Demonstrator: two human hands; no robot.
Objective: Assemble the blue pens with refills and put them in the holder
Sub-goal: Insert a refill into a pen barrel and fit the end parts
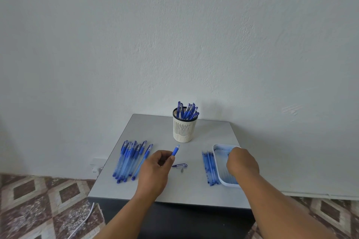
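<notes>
While barrel (175, 150) in left hand (155, 169): one holder (183, 128), one tray (218, 163).

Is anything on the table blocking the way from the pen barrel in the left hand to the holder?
Nothing visible does. The left hand holds the pen barrel above bare table, and the holder stands just beyond it. The cap lies nearer the person, off that line. The holder already has pens crowding its mouth.

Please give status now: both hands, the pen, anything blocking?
Left hand grips pen barrel. Right hand reaches into tray, fingers hidden. Cap lies on table. Path to holder clear.
</notes>
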